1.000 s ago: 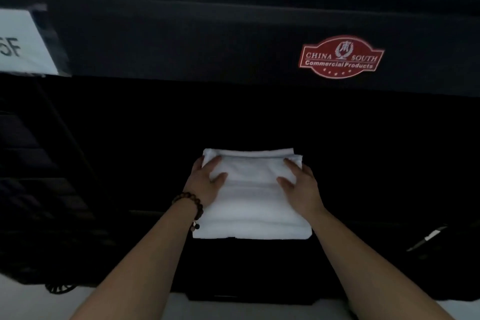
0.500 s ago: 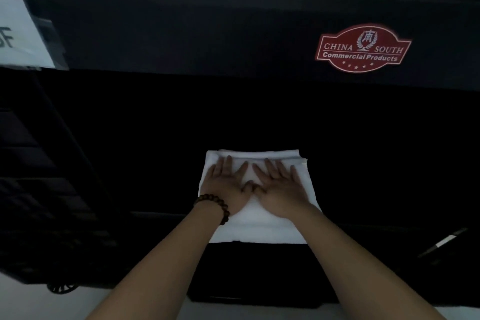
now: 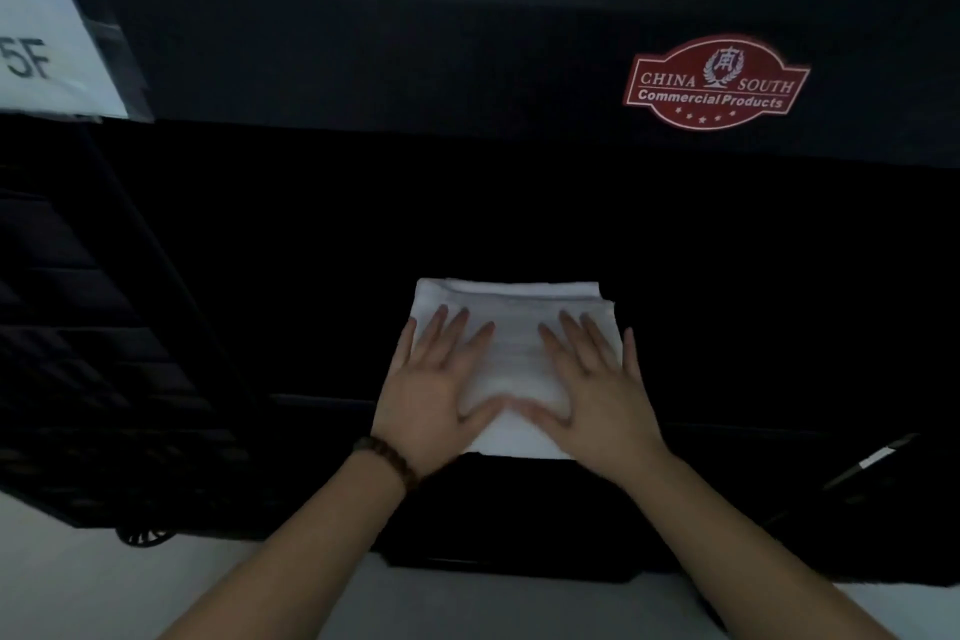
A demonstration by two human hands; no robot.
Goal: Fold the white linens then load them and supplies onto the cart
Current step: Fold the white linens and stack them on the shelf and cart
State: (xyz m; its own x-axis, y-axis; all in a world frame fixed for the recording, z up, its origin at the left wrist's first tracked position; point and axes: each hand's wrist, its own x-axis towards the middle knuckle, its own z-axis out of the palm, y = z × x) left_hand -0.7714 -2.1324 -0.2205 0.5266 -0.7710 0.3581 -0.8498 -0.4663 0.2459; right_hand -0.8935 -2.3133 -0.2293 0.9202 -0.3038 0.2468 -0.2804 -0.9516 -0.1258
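Both the left hand (image 3: 434,392) and right hand (image 3: 597,392) lie flat, fingers spread, on the folded white linen (image 3: 514,327) inside the cart (image 3: 467,42); press evenly to seat it squarely.

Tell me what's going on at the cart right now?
A person is pressing both hands flat on a folded white linen that lies in the lower opening of the dark cart, below the panel with the red badge. The left hand, with a beaded bracelet at the wrist, and the right hand lie side by side on top, fingers straight and spread. The shelf around the linen is too dark to make out.
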